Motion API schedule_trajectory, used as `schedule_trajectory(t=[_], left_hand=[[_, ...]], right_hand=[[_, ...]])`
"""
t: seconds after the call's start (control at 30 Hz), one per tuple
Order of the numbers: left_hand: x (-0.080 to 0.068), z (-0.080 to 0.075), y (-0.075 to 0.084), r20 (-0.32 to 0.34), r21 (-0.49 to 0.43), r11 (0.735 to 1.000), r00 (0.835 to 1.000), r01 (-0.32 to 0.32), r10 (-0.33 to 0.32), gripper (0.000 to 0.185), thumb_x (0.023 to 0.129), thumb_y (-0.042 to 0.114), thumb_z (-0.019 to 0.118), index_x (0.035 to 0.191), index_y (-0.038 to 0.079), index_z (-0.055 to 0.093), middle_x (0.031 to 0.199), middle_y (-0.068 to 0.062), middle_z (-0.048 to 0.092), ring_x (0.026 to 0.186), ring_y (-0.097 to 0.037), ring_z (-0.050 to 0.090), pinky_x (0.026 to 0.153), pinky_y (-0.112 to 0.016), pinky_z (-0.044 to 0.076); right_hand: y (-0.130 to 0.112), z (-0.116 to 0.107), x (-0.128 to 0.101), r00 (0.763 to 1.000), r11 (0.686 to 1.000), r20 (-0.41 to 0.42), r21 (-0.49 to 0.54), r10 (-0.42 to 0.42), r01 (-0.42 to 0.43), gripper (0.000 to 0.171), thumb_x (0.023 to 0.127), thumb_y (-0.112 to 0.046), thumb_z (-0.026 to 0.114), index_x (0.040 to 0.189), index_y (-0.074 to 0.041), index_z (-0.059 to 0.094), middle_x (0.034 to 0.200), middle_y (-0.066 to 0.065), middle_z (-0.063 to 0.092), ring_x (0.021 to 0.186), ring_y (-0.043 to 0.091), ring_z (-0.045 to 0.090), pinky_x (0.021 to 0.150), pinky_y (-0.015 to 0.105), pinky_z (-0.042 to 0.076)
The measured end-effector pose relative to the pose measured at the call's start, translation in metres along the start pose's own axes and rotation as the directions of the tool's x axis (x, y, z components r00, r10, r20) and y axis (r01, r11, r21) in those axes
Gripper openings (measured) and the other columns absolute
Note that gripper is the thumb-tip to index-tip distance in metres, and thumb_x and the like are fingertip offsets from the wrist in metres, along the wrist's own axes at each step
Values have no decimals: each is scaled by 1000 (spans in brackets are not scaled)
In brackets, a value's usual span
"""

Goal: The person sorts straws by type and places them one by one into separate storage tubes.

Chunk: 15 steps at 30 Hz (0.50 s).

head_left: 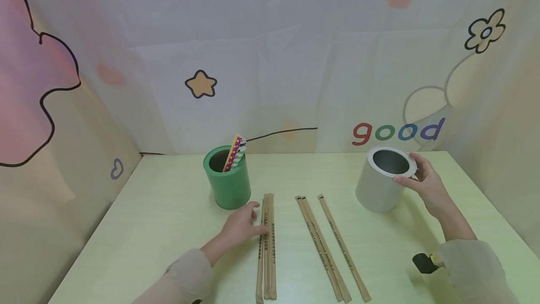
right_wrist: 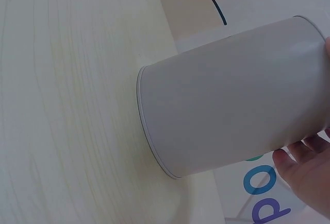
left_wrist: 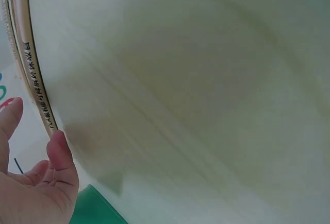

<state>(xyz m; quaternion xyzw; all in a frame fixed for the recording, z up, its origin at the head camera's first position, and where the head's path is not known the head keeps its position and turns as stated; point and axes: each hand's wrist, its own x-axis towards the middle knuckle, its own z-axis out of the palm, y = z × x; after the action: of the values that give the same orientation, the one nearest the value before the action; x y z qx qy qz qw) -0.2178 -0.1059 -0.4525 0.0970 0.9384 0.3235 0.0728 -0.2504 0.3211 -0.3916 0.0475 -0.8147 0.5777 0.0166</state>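
Behind the white can [head_left: 381, 179], gripped by the right hand [head_left: 423, 183], "good" [head_left: 398, 132] is printed.

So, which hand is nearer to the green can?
Left. The left hand lies just in front of the green can; the right hand grips the white can, far away.

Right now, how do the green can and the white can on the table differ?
The green can holds patterned straws; the white can looks empty. The right hand holds the white can's rim, while no hand holds the green can; the left hand touches wrapped sticks beside it. Green stands left, white right. Both are upright, open-topped cylinders of similar size.
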Motion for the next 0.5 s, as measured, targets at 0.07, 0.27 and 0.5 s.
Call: schedule_trajectory(t=[0.07,0.27,0.5], left_hand=[[3,1,0,-5,25,1000,1000,6,-6,69,69,34,73,124,3,44,83,-3,55,65,-13,46,57,-24,40],[7,-1,-4,-13,50,999,1000,19,-18,65,72,25,71,126,2,43,73,0,50,61,-12,44,52,-23,36],[11,-2,-7,-14,45,999,1000,22,-22,60,71,16,70,122,-2,44,68,1,51,58,-11,45,51,-22,37]], right_hand=[[0,0,0,1000,1000,1,-4,2,-2,78,87,-18,56,142,-11,2,148,11,6,134,31,10,103,18,27],[4,0,1,999,997,-2,66,-49,49,70,85,-12,57,140,-14,13,136,4,23,123,13,28,85,5,36],[6,0,2,997,992,-10,104,-74,74,66,84,-8,57,138,-14,18,127,-6,31,111,4,34,76,3,36]])
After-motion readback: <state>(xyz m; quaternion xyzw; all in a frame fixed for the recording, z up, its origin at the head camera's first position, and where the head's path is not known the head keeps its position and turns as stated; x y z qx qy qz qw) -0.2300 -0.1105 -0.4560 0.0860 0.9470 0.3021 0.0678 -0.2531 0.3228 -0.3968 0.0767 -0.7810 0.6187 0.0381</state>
